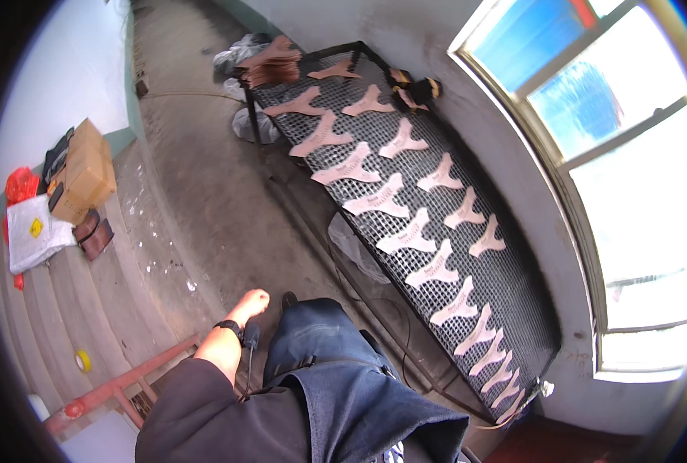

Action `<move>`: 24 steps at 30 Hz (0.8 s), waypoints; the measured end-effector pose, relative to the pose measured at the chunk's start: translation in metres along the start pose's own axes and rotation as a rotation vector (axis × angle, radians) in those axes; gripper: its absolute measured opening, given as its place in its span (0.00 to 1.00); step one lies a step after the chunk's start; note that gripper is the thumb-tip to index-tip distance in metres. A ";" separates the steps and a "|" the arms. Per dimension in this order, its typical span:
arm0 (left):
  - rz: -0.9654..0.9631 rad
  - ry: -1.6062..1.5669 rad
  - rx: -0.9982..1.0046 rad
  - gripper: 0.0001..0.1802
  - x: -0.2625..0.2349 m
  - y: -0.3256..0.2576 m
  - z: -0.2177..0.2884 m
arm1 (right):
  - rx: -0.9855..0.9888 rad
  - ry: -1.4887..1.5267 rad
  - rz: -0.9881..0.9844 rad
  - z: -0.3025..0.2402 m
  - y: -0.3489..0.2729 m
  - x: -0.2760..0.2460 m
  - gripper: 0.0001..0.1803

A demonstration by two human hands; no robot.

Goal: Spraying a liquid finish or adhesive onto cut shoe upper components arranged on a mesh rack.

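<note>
Left hand: fingers curled together into a loose fist, clamped on nothing that shows; it hangs beside the leg, over the concrete floor, with a dark wristband behind it.
Right hand: out of view, so I cannot tell its grip.
Nearest things: pale pink cut leather pieces, Y-shaped, lie in two rows on a black wire-mesh tabletop to the right of the person, well apart from the left hand.
Spacing: pieces lie flat and mostly apart; toward the near end they crowd and overlap a little.
Stack: a pile of brown pieces sits at the far left corner of the mesh.
Doing it well: my judgement is that walking close along the rack edge, with the hand kept free and low, lets each piece be reached without leaning across the rows; the crowded near end wants the most care.
In the way: a crumpled clear plastic bag lies on the floor by the rack's legs, and grey bags sit at the far end.
Left side: a red metal bar runs near the leg; a yellow tape roll, a cardboard box and a white sack rest on the steps.
Right side: a bright window runs alongside the rack.
</note>
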State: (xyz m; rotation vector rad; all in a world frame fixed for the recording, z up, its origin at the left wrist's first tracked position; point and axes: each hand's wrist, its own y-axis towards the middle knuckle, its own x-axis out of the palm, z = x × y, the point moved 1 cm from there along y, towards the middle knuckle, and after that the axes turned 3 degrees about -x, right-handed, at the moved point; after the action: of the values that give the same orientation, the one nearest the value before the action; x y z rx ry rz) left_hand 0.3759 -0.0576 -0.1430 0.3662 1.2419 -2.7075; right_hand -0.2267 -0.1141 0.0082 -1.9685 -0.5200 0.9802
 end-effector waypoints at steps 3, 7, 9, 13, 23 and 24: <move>0.035 -0.081 0.063 0.14 0.011 -0.005 0.065 | -0.034 0.172 -0.031 0.082 0.014 0.013 0.20; -0.044 0.013 0.003 0.13 0.051 -0.023 0.099 | -0.093 0.480 0.203 0.091 0.004 0.033 0.22; -0.116 0.168 -0.023 0.12 0.077 -0.027 0.100 | -0.126 0.479 0.275 0.087 -0.017 0.033 0.20; -0.309 0.334 -0.099 0.16 0.152 -0.057 0.118 | -0.157 0.484 0.450 0.166 -0.020 0.059 0.18; -0.533 0.813 -0.009 0.18 0.270 -0.036 0.184 | 0.698 1.226 0.410 0.350 -0.088 0.143 0.15; -0.562 0.886 0.048 0.18 0.284 -0.033 0.196 | 0.667 1.273 0.465 0.351 -0.097 0.137 0.16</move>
State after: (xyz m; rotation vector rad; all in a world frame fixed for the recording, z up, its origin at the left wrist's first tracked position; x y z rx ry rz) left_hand 0.0639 -0.1927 -0.0741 1.5630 1.6555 -3.1340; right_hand -0.4223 0.2088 -0.0866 -1.6669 0.8857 -0.0385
